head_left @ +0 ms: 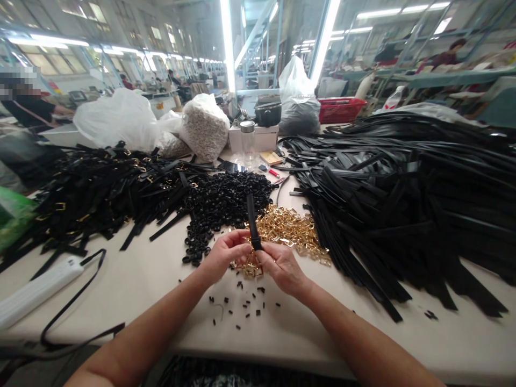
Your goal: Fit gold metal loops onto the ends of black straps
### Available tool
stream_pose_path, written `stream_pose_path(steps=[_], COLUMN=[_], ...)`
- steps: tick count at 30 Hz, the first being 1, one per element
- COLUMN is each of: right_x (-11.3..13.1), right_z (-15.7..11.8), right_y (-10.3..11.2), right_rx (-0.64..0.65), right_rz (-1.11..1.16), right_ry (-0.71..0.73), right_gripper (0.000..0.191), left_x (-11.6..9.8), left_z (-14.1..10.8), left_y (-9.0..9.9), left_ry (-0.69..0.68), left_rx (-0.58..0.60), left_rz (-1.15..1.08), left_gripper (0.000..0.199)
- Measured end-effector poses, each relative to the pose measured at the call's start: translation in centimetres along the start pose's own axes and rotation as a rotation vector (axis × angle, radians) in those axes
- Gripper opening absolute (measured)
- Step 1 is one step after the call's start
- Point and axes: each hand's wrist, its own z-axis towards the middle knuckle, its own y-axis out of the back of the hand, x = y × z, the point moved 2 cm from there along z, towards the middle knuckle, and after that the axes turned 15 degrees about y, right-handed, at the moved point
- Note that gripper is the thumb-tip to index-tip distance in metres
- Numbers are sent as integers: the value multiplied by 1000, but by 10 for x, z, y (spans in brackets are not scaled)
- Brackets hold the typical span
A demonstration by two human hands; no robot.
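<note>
Black strap (252, 215) between hands (284, 265), near end gripped, rest jutting forward.

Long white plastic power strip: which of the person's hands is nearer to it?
Left. The left hand is to the right of the power strip; the right hand is farther right, beyond the left hand.

One black strap (251, 214), flat and narrow, held in mid-air, nearly upright, lower end apparently doubled over.
</note>
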Motion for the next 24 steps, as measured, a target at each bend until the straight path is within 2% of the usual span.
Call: stream_pose_path(steps=[4,7,9,11,15,17,19,22,24], right_x=[4,5,2,-2,-12,-14,-14,-12,-12], right_z=[1,0,0,0,1,2,2,2,3], right_y=[-5,-6,-4,2,14,15,15,15,15], right_rx=[120,138,112,51,-83,-93,-82,-79,-81], right_rz=[-59,-75,-29,26,72,79,67,-2,-51], right_ry=[56,63,30,-20,-86,-96,-97,-94,-98], right_gripper=[32,33,35,37,39,38,38,37,37], left_x=[8,6,-2,-15,-40,-46,-49,-52,-54], left_z=[2,2,2,1,0,0,-2,-11,-19], left_y=[-3,-4,2,16,60,76,83,84,84], left_ry=[93,124,107,32,-158,-196,-195,-160,-130], left_rx=[58,74,62,-9,-287,-418,-500,-515,-489], left_rz=[-34,-45,-18,-25,-130,-11,265,705,898], left_gripper=[37,35,36,36,33,33,30,22,17])
